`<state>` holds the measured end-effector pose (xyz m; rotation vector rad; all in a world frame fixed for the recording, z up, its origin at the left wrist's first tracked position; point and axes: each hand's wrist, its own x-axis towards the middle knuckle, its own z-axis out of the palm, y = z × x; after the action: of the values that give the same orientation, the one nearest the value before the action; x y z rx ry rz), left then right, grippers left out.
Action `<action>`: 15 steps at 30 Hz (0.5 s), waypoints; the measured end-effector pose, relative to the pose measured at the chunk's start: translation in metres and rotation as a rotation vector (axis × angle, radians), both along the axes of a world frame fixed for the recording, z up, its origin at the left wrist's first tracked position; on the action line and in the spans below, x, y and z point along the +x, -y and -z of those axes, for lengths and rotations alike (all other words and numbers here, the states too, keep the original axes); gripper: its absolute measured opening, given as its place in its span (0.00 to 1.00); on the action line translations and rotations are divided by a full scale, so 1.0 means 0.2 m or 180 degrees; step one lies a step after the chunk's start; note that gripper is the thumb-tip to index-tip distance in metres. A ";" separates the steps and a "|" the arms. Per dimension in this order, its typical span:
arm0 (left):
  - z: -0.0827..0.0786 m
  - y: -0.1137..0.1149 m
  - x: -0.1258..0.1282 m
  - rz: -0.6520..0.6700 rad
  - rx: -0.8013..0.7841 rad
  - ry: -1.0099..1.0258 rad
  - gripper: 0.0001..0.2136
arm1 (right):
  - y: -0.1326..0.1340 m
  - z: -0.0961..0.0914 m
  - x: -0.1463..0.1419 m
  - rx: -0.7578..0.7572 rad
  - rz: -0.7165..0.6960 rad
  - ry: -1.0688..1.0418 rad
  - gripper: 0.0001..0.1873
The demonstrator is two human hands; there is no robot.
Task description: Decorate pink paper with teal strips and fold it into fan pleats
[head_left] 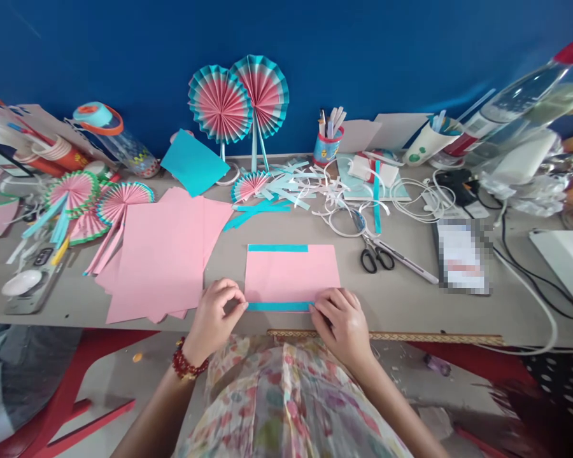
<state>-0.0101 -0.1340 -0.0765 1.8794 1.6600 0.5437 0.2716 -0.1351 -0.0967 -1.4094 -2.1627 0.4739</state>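
A pink paper sheet (291,273) lies on the grey table (410,305) right in front of me. One teal strip (277,248) runs along its far edge, and another teal strip (279,306) runs along its near edge. My left hand (214,318) pinches the left end of the near strip with curled fingers. My right hand (341,318) presses down on the strip's right end, fingers bent together.
A stack of pink sheets (162,254) lies to the left, with folded paper fans (95,203) beyond. Two standing fans (241,102) lean on the blue wall. Scissors (376,256), paper scraps (296,184), cables, a pen cup (327,143) and bottles crowd the right.
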 end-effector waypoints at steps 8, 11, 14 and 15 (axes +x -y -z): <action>0.00 -0.01 -0.01 0.0131 -0.0050 -0.0067 0.06 | 0.00 0.00 -0.01 0.0068 -0.0004 0.0177 0.11; -0.01 -0.02 -0.01 0.0142 -0.0064 -0.0107 0.06 | 0.00 0.00 -0.01 0.0111 -0.0011 0.0239 0.11; -0.02 -0.03 -0.01 0.0179 -0.0024 -0.0139 0.06 | 0.00 0.01 -0.01 0.0119 -0.0025 0.0270 0.11; -0.02 -0.03 -0.01 0.0193 -0.0002 -0.0154 0.06 | 0.00 0.01 -0.01 0.0120 -0.0024 0.0273 0.11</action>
<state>-0.0126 -0.1283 -0.0729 1.9499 1.6277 0.4764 0.2693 -0.1348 -0.0983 -1.4257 -2.2335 0.3797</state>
